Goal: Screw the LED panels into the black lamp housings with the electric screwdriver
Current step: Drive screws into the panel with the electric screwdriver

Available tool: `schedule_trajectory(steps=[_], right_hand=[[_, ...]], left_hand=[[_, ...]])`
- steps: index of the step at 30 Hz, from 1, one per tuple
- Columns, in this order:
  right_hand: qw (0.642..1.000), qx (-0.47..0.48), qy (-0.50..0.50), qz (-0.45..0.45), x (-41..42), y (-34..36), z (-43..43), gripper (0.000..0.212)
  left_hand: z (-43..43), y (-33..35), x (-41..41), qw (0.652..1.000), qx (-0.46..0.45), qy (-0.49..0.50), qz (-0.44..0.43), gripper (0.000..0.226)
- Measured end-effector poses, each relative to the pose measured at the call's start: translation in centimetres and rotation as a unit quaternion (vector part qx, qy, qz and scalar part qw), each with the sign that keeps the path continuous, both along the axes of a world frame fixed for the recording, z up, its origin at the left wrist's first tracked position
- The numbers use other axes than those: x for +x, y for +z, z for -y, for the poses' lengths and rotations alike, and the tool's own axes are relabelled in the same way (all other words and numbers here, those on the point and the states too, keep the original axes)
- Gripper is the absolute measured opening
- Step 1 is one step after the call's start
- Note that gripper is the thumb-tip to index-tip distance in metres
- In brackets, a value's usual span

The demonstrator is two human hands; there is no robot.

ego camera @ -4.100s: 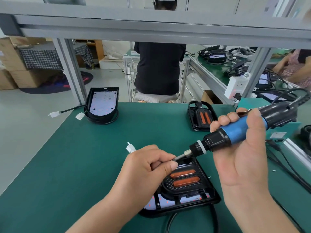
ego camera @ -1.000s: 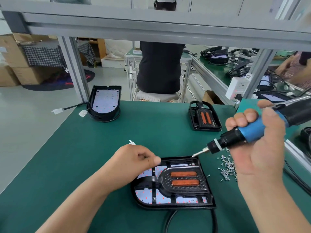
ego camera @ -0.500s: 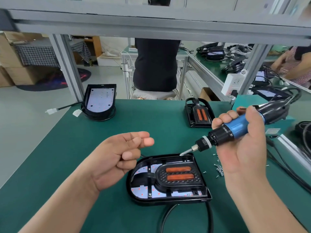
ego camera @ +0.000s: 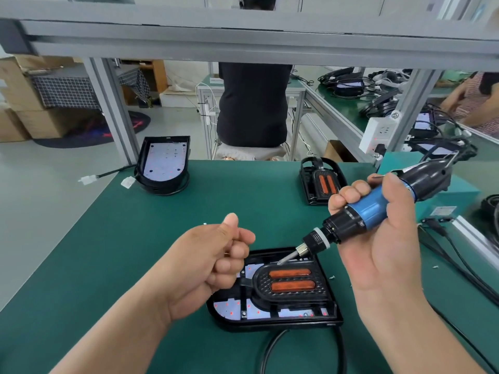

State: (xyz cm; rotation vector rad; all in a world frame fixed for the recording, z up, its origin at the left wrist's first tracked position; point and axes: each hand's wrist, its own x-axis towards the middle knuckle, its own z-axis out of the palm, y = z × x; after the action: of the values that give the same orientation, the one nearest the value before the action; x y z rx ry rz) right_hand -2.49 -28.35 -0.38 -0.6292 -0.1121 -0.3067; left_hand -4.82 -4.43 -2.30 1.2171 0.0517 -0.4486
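A black lamp housing (ego camera: 272, 323) lies flat on the green bench in front of me, with its white LED panel (ego camera: 229, 309) showing under a black grille that has two orange strips. My right hand (ego camera: 383, 249) grips the blue electric screwdriver (ego camera: 368, 209), slanted down to the left. Its bit tip hangs just above the housing's far edge. My left hand (ego camera: 216, 260) hovers above the housing's left side, fingers curled and thumb up. I see nothing in it.
A second housing (ego camera: 163, 163) with a bare LED panel leans at the bench's far left. A third housing (ego camera: 321, 182) with orange strips lies at the far right. Loose screws (ego camera: 332, 277) and black cables (ego camera: 459, 265) lie to the right. A person in black (ego camera: 253, 103) sits beyond.
My left hand has lifted off the housing and curled its fingers tighter. The screwdriver has swung back so that its tip sits over the housing's far edge.
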Motion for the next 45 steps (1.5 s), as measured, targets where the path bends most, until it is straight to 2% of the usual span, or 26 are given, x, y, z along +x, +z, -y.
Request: schedule_trajectory(steps=[3, 5, 7, 12, 14, 16, 19, 22, 25, 27, 29, 32, 39, 45], right_hand=[[1.0, 0.003, -0.004, -0.008, 0.1, 0.0, 0.0, 0.014], [1.0, 0.004, -0.006, -0.008, 0.1, 0.0, 0.1, 0.013], [1.0, 0.005, -0.008, -0.009, 0.1, 0.0, 0.2, 0.013], [1.0, 0.007, -0.008, -0.01, 0.1, -0.1, 0.3, 0.01], [1.0, 0.007, -0.007, -0.01, 0.1, -0.2, 0.3, 0.01], [1.0, 0.006, -0.009, -0.009, 0.2, -0.1, 0.3, 0.01], [1.0, 0.006, -0.007, -0.008, 0.2, -0.1, 0.3, 0.009], [1.0, 0.005, -0.006, -0.009, 0.2, -0.2, 0.3, 0.009], [1.0, 0.008, -0.008, -0.012, 0.2, -0.2, 0.4, 0.008], [1.0, 0.009, -0.01, -0.013, 0.3, -0.2, 0.5, 0.008], [1.0, 0.01, -0.011, -0.016, 0.4, -0.2, 0.5, 0.009], [1.0, 0.008, -0.015, -0.019, 0.4, -0.2, 0.5, 0.009], [1.0, 0.008, -0.018, -0.018, 0.2, -0.1, 0.4, 0.007], [1.0, 0.011, -0.017, -0.01, 0.0, 0.0, 0.4, 0.007]], left_hand=[[-0.4, 0.1, 0.1, 0.996, -0.078, -0.025, -0.025, 0.027], [-0.6, 0.0, 0.2, 0.994, -0.099, -0.035, -0.035, 0.035], [-0.6, -0.1, 0.2, 0.994, -0.098, -0.034, -0.039, 0.04], [-0.4, -0.1, 0.0, 0.998, -0.055, -0.014, -0.016, 0.029], [-0.4, -0.1, 0.0, 0.999, -0.052, -0.005, -0.004, 0.036], [-0.4, -0.1, 0.1, 0.998, -0.057, 0.004, -0.003, 0.04], [-0.5, -0.2, 0.4, 0.997, -0.067, 0.021, -0.021, 0.032], [-0.8, 0.1, 0.7, 0.991, -0.116, 0.051, -0.045, 0.04], [-1.9, 0.6, 1.7, 0.967, -0.214, 0.117, -0.076, 0.045], [-3.1, 0.4, 2.5, 0.921, -0.305, 0.209, -0.121, 0.037], [-3.6, 0.0, 2.9, 0.892, -0.346, 0.25, -0.15, 0.033], [-2.8, -0.5, 2.6, 0.913, -0.316, 0.218, -0.135, 0.033], [-1.4, -0.2, 1.3, 0.978, -0.155, 0.11, -0.081, 0.028], [-0.2, 0.1, -0.1, 0.999, -0.045, 0.012, -0.013, 0.026]])
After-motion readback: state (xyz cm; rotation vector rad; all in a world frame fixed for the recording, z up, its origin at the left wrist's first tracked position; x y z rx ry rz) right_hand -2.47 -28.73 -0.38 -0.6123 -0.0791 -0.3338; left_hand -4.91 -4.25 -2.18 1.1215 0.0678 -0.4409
